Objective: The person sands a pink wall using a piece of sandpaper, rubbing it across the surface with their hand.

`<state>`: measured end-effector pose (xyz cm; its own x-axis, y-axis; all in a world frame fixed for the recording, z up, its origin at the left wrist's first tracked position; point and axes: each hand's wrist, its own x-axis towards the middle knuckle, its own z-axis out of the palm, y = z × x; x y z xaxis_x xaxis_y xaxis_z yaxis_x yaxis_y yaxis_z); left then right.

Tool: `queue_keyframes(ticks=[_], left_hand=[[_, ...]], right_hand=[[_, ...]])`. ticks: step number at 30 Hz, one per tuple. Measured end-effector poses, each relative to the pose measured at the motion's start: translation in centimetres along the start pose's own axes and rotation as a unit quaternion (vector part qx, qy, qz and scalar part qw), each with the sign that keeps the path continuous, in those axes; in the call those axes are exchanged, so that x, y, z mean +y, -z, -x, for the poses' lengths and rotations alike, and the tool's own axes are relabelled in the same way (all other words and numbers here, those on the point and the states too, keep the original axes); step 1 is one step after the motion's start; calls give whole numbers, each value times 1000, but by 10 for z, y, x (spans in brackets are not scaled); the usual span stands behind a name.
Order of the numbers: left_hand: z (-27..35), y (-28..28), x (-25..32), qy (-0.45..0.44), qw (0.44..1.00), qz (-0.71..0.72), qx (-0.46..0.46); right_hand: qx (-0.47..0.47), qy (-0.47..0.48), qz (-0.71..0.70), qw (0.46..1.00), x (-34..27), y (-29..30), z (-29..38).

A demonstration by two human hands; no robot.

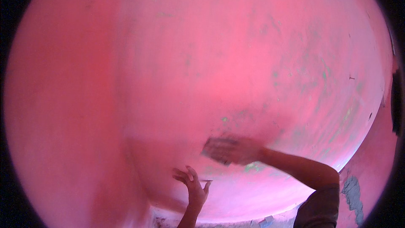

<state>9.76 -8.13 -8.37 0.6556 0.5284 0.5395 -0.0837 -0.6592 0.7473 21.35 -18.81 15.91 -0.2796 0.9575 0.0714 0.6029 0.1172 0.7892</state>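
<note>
A pink-painted wall (196,85) fills most of the view, with green patches showing through the paint. My right hand (243,150), blurred by motion, lies flat with a dark sheet (207,148), likely sandpaper, between it and the lower part of the wall. Below and left of it, my left hand (195,185) is raised with its fingers spread and nothing in them. I cannot tell whether its fingertips touch the wall. A thin dark nail-like piece (206,180) shows by the left thumb.
A nail (352,78) sticks out of the wall at the right, with a small dark hole (370,116) lower down. An inside corner (121,101) runs down the left. Grey bare plaster (352,196) shows at the lower right. A small greyish piece (266,221) lies at the bottom edge.
</note>
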Motion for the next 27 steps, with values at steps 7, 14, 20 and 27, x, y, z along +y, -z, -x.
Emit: queue_keyframes(ticks=[7, 14, 20, 27], left_hand=[[-1, 6, 4, -5, 1000, -1, 9], [-1, 5, 0, 23, 1000, -7, -4], [-1, 8, 0, 20, 1000, -9, -9], [1, 2, -5, 29, 1000, 3, -8]], right_hand=[[394, -478, 173, 766, 221, 157, 30], [-2, -105, 15, 994, 14, 21, -4], [-33, 5, -73, 997, 52, 27, 0], [241, -464, 233, 820, 213, 162, -4]])
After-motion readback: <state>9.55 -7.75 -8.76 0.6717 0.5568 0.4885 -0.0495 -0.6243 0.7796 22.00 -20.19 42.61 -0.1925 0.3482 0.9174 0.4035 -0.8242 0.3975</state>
